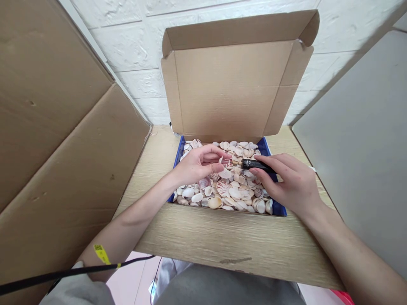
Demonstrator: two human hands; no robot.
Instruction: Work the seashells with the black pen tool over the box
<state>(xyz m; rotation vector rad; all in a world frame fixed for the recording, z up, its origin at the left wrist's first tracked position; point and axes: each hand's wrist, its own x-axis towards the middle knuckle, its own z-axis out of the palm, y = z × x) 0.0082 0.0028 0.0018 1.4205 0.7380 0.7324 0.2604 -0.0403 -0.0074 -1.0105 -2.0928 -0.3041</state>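
My left hand (199,165) is closed in a loose pinch on a small pale seashell (221,160) above the box; the fingers partly hide it. My right hand (291,182) grips a slim black mini drill (257,165), lying almost level. Its brass-coloured tip (235,162) points left at the shell; whether the two touch I cannot tell. Underneath both hands, a blue-sided cardboard box (280,209) is full of loose shells, among them a red-striped scallop shell (223,189) near the middle.
The box's brown lid (229,84) stands upright against a white brick-patterned wall (127,46). A large cardboard panel (63,169) rises on the left and a grey panel (359,140) on the right. A black cable with a yellow tag (101,254) crosses by my left forearm, near the wooden tabletop (197,237).
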